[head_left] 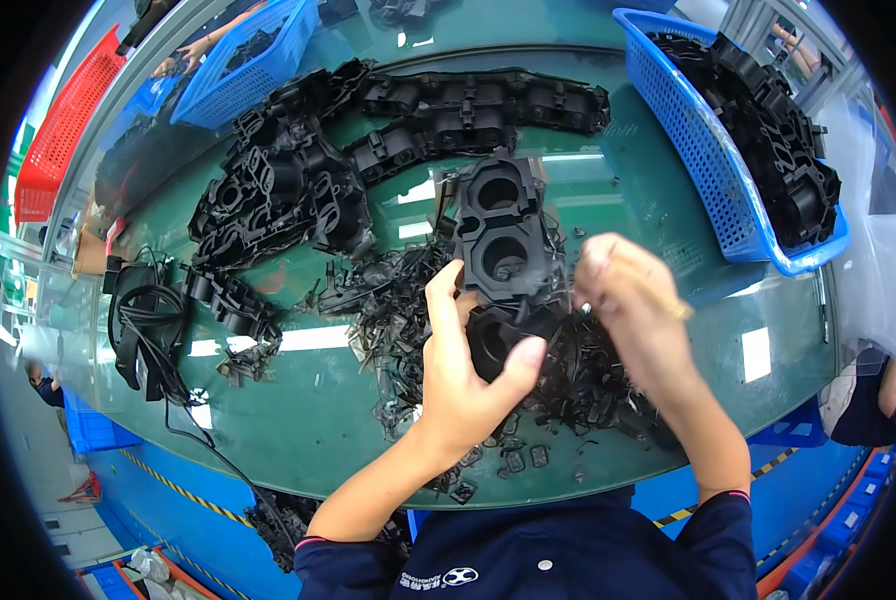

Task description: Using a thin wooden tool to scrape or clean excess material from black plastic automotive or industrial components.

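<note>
A long black moulded plastic part with a row of round openings stands out over the middle of the green table. My left hand grips its near end, thumb on the right side and fingers along the left. Close to the part's right edge is my right hand, smeared by motion, its fingers closed round a tool with a tan handle. The tool's working end cannot be made out. Beneath the part and both hands spreads a heap of black plastic scraps.
More black moulded parts are piled at the back left, and others lie along the back. A blue basket of parts stands right; another blue basket and a red basket are far left. A black cable lies coiled left.
</note>
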{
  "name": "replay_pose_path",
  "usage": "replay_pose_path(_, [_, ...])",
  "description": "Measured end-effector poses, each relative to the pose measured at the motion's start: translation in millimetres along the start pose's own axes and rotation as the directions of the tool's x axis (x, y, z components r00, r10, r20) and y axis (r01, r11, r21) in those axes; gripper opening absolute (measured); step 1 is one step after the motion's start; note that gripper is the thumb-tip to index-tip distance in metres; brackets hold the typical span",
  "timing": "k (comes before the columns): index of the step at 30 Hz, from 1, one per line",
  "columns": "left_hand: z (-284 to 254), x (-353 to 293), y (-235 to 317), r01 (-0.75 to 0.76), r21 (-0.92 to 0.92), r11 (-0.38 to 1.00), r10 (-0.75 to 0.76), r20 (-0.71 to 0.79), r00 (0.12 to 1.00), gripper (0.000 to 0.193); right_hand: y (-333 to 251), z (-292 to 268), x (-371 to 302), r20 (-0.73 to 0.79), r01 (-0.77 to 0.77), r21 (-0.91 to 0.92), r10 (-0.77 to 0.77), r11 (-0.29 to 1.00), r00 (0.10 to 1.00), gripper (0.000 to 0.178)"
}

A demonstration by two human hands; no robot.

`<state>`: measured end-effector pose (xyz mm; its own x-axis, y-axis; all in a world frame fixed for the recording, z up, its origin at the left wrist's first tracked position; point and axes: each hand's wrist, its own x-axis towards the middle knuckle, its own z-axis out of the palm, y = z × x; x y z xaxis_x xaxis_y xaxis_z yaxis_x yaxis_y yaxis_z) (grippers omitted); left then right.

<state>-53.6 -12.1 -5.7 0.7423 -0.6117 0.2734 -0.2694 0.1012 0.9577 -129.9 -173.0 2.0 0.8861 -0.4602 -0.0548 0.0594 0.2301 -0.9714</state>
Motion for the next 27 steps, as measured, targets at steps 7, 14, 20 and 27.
replay_pose_path(7, [-5.8,8.8,12.0,0.316,-0.441,0.840,-0.306,0.097,0.947,0.051,-15.3,6.3,-3.6,0.020,0.257,-0.409,-0.273,0.875,0.962,0.009])
replay_pose_path(14, [-7.9,7.5,2.2,0.308,-0.473,0.826,-0.368,-0.038,0.929,0.050,-6.6,18.9,-11.2,0.319,0.546,-0.580,-0.449,0.605,0.835,0.026])
replay_pose_path(20, [-0.5,5.6,4.8,0.150,-0.366,0.918,-0.224,-0.171,0.959,0.060,4.7,25.3,-14.2,0.303,0.523,-0.732,-0.478,0.437,0.824,0.028])
replay_pose_path(27, [1.4,0.6,-6.3,0.002,-0.144,0.990,-0.031,-0.197,0.980,0.083,9.7,27.9,-13.9,0.364,0.577,-0.668,-0.470,0.469,0.804,0.017])
